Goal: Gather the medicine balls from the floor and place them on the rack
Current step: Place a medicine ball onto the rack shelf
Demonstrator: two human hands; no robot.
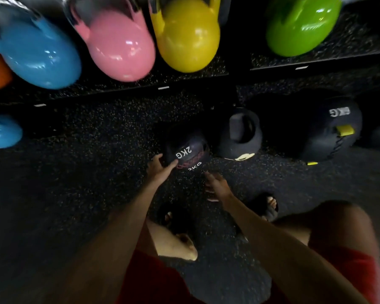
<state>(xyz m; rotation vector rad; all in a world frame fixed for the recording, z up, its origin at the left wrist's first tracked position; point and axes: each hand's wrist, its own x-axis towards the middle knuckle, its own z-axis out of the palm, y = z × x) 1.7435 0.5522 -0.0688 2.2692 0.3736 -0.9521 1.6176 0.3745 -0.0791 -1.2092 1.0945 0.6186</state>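
2KG medicine ball [185, 150] on the floor [92, 154], just ahead of both grips. Left grip [159, 168] fingers apart, pressed on its near-left side. Right grip [217, 185] apart, just short, not touching. Likely flanking it for a two-handed lift.

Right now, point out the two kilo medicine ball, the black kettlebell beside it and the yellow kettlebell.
2KG medicine ball [185, 148], head view: its dark top, by the white print.
black kettlebell [239, 148], head view: its round body, below the handle.
yellow kettlebell [187, 38], head view: middle of its glossy body.
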